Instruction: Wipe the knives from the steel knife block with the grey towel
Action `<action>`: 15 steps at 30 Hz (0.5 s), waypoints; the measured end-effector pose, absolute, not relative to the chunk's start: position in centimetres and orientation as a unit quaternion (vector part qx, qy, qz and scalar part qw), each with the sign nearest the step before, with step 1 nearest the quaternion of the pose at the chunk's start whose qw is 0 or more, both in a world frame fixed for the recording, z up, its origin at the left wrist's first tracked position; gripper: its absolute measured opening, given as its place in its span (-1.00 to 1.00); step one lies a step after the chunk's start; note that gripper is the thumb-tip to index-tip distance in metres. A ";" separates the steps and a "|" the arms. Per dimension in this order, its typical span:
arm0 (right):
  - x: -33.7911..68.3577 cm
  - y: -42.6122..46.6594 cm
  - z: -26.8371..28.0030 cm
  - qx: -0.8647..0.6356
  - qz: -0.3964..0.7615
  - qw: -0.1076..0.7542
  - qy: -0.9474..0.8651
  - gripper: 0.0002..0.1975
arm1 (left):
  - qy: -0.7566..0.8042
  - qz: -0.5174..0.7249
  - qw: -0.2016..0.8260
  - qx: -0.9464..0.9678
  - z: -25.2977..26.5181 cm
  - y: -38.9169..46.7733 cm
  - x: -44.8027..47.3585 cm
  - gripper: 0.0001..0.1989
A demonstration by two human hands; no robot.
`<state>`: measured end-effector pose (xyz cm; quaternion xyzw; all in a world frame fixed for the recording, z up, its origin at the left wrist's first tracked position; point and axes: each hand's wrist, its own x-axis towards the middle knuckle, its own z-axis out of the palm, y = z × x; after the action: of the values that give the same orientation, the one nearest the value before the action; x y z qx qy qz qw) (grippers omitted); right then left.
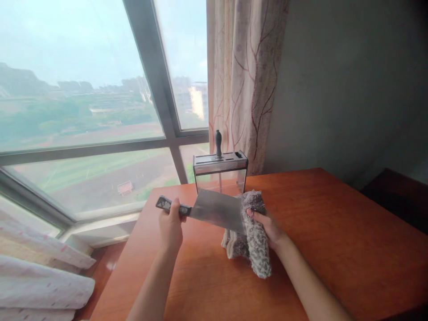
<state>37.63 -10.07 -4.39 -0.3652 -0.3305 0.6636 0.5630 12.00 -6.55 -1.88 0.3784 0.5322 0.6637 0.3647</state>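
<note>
A cleaver with a broad grey blade and a dark patterned handle is held above the table. My left hand is closed round its handle. My right hand grips a fluffy grey-and-white cloth against the far end of the blade, thumb on top. That end of the blade is covered by the cloth. Cream-edged folds of the cloth hang below the blade; whether they touch the table cannot be made out. Just behind the blade stands a clear-sided knife block, with one dark handle sticking up from its slotted top.
The reddish-brown wooden table reaches under both arms and far to the right. A large window fills the left side. Behind the block hangs a patterned curtain; more curtain fabric lies at the lower left.
</note>
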 end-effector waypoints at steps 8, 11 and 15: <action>37.6 -10.9 -3.8 -0.322 0.769 0.389 -0.391 -0.65 | 0.485 0.719 0.409 0.284 -1.9 -6.1 11.9 -0.72; 37.3 -11.0 -3.4 -0.326 0.775 0.395 -0.372 -0.62 | 0.503 0.705 0.407 0.290 -1.8 -6.0 11.7 -0.72; 37.2 -11.1 -3.2 -0.315 0.786 0.397 -0.355 -0.60 | 0.494 0.690 0.409 0.336 -1.6 -6.1 11.2 -0.70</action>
<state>37.15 -11.07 -3.24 -0.3153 -0.3545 0.7855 0.3974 11.24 -6.07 -1.59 0.3356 0.4941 0.6900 0.4087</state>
